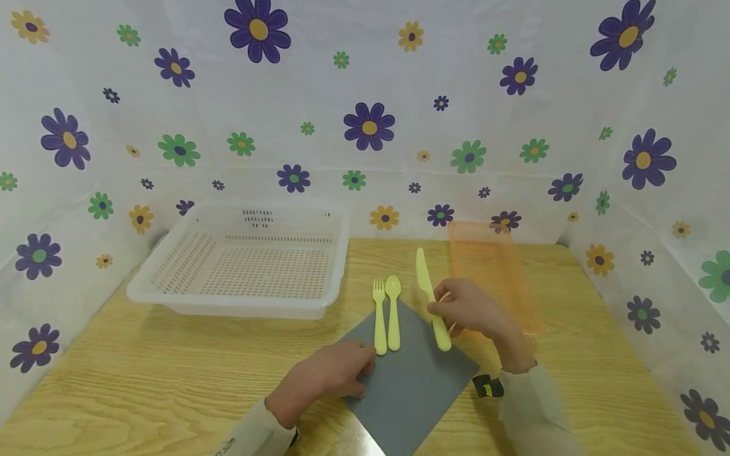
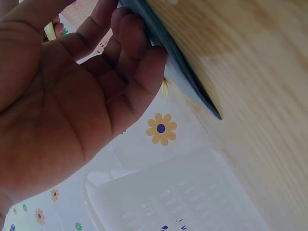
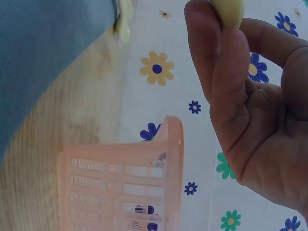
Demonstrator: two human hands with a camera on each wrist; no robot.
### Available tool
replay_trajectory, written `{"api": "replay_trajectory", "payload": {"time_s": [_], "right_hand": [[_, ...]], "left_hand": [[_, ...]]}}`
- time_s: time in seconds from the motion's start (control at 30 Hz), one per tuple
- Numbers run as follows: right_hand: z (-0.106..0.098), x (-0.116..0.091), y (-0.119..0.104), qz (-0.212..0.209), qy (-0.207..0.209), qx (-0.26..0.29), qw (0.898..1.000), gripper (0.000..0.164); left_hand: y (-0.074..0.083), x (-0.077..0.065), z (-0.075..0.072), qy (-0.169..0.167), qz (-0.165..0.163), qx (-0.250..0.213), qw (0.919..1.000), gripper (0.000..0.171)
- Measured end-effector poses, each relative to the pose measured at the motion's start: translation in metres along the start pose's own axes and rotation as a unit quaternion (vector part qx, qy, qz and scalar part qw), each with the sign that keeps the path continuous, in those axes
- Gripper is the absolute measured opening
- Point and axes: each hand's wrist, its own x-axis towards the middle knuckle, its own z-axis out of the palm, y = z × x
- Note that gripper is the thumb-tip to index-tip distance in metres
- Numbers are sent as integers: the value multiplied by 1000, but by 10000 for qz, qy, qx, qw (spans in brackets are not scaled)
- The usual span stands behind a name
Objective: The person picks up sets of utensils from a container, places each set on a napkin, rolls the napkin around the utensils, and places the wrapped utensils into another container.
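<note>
A yellow plastic knife [image 1: 424, 278] is pinched in my right hand [image 1: 470, 308], blade pointing away, above the right part of a grey cloth [image 1: 407, 386]. The right wrist view shows the end of the knife [image 3: 230, 10] between thumb and fingers of the right hand [image 3: 250, 110]. On the cloth, a yellow fork [image 1: 379, 320] and a yellow spoon [image 1: 393, 316] lie side by side, their heads past its far corner. My left hand [image 1: 331, 370] rests at the cloth's left edge, fingertips beside the fork's handle end; in the left wrist view its bent fingers touch the cloth [image 2: 185, 65].
A white perforated basket [image 1: 236, 307] stands at the back left of the wooden table [image 1: 188, 373]. Behind my right hand is an orange slotted basket [image 1: 496, 253]. A flower-patterned sheet [image 1: 319, 82] encloses the back and sides.
</note>
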Motion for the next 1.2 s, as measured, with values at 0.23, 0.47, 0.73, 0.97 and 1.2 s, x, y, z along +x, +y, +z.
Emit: {"api": "replay_trajectory", "payload": {"time_s": [0.23,0.47,0.73,0.97,1.2], "right_hand": [[13,5,2,97,-160,-333,9993,17],[22,7,3,169,-175,-356,9991,16],[29,11,3,407,-239,-506,9976,11],[34,11,1,309,-349,-687,9966,9],[37,12,2,418,-290,-739,9960,10]], "left_hand": [[0,0,-1,-18,7,-28,10000,28],[0,-1,-1,-32,13,-5,10000,28],[0,-1,-1,16,35,-13,10000,29],[1,-1,-1,40,28,34,10000,29],[1,-1,-1,29,10,57,10000,29]]}}
